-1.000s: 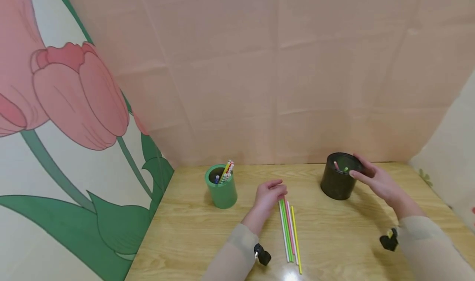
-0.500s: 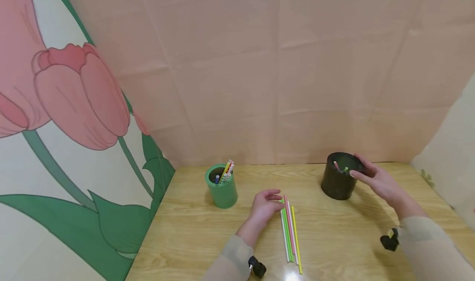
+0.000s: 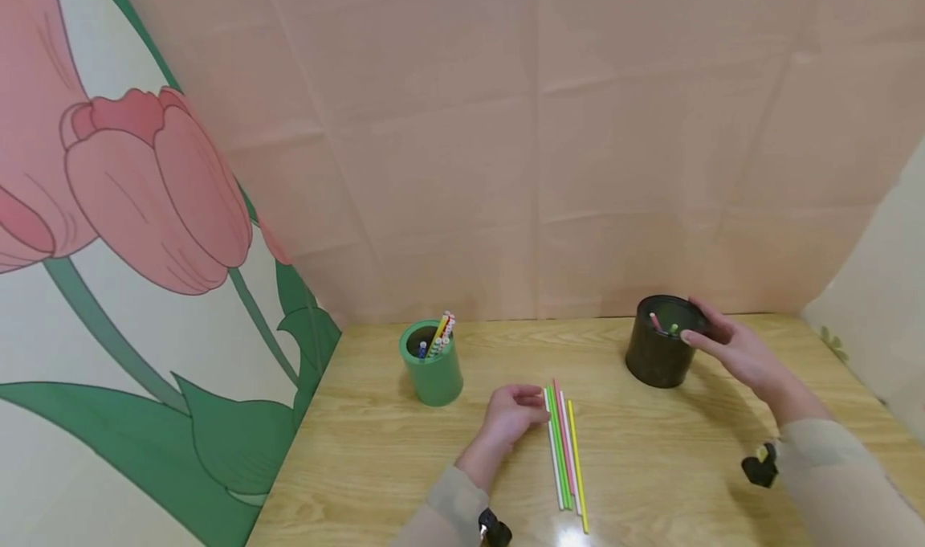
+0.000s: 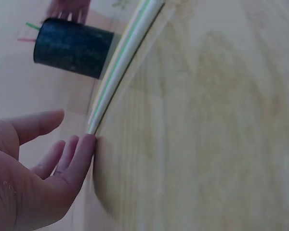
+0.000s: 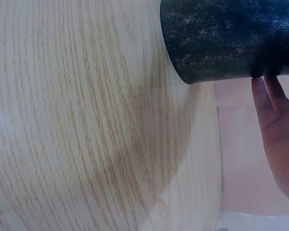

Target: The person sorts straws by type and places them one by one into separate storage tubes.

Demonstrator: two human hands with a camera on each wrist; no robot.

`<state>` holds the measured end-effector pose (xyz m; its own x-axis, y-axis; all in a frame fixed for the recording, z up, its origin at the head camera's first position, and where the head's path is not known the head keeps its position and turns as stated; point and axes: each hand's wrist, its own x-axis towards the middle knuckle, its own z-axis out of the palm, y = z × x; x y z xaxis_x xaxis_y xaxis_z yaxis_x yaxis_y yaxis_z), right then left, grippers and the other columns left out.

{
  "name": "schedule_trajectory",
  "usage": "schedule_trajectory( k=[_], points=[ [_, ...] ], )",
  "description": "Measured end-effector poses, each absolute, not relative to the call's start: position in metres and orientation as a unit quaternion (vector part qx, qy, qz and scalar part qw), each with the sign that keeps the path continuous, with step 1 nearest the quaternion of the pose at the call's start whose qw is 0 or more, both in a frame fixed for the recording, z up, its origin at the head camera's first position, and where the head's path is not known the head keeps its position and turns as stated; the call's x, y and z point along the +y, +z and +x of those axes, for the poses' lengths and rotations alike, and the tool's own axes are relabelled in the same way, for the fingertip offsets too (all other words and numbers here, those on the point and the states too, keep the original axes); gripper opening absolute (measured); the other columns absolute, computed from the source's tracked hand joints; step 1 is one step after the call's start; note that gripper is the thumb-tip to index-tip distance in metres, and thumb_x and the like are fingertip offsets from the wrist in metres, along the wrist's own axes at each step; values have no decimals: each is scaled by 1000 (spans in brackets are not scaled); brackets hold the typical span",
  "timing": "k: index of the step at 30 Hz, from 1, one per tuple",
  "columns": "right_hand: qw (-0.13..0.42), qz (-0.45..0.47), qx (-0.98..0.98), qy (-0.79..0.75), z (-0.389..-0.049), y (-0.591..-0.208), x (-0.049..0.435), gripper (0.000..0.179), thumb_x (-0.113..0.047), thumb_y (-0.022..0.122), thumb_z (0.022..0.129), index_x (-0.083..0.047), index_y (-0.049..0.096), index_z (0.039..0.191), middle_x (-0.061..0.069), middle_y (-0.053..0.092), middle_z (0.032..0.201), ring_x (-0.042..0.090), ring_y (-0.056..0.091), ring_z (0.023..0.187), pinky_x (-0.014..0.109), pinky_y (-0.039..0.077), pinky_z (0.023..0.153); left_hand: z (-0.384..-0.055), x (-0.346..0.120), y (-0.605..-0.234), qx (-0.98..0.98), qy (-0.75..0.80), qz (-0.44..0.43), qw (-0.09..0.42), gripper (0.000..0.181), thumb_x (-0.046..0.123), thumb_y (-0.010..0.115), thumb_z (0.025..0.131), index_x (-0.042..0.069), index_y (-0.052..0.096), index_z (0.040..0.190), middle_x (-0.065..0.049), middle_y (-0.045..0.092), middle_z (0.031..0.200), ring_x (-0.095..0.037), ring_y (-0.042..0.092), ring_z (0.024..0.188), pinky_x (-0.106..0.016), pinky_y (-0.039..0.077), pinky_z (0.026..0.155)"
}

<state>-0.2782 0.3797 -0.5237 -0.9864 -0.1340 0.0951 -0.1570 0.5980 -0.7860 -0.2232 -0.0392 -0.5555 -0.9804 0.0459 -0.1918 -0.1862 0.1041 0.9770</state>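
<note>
Several thin coloured sticks (image 3: 560, 451), white, green, pink and yellow, lie side by side on the wooden table. At their left edge, close to the far ends, is my left hand (image 3: 508, 415) with relaxed fingers. In the left wrist view a fingertip (image 4: 88, 140) meets the end of the sticks (image 4: 127, 48), and the thumb stands apart. My right hand (image 3: 737, 358) holds the black cup (image 3: 659, 358) by its right side, thumb at the front rim and fingers behind. A pink and a green stick poke up inside this upright cup.
A green cup (image 3: 437, 382) with several pens or sticks stands at the back left of the table (image 3: 361, 451). Behind the table hangs a pinkish cloth (image 3: 448, 169). A wall with painted tulips (image 3: 152, 193) borders the left side.
My left hand has moved from the sticks' far ends toward me and slightly left, along their left edge. The right hand and black cup have stayed in place.
</note>
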Motion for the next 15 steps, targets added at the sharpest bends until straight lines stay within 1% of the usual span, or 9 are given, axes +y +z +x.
schedule_trajectory(
  k=[4, 8, 11, 15],
  points=[
    [14, 82, -892, 445, -278, -524, 379, 84, -43, 61, 110, -28, 7, 173, 40, 36, 160, 58, 39, 143, 4, 42, 77, -221, -38, -558, 742, 662, -54, 90, 47, -14, 84, 76, 3, 76, 118, -9, 75, 104, -17, 70, 86, -33, 65, 79],
    [19, 84, -890, 447, -277, -524, 379, 83, -41, 61, 111, -27, 9, 173, 40, 36, 160, 59, 39, 143, 3, 41, 77, -221, -36, -562, 749, 657, -36, 77, 45, -17, 83, 74, -2, 76, 116, -11, 76, 101, -15, 71, 84, -30, 65, 76],
    [23, 86, -889, 448, -278, -525, 380, 82, -39, 61, 111, -27, 9, 173, 40, 36, 160, 59, 39, 142, 2, 40, 78, -221, -34, -566, 753, 654, -28, 70, 47, -19, 82, 73, -3, 76, 117, -10, 74, 100, -15, 70, 84, -28, 65, 75],
    [21, 85, -888, 450, -280, -527, 380, 82, -40, 61, 111, -28, 9, 173, 40, 35, 161, 60, 38, 142, 2, 40, 77, -221, -32, -570, 761, 643, -43, 68, 50, -19, 84, 72, 2, 76, 116, -5, 71, 99, -15, 69, 85, -27, 64, 76]
  ],
)
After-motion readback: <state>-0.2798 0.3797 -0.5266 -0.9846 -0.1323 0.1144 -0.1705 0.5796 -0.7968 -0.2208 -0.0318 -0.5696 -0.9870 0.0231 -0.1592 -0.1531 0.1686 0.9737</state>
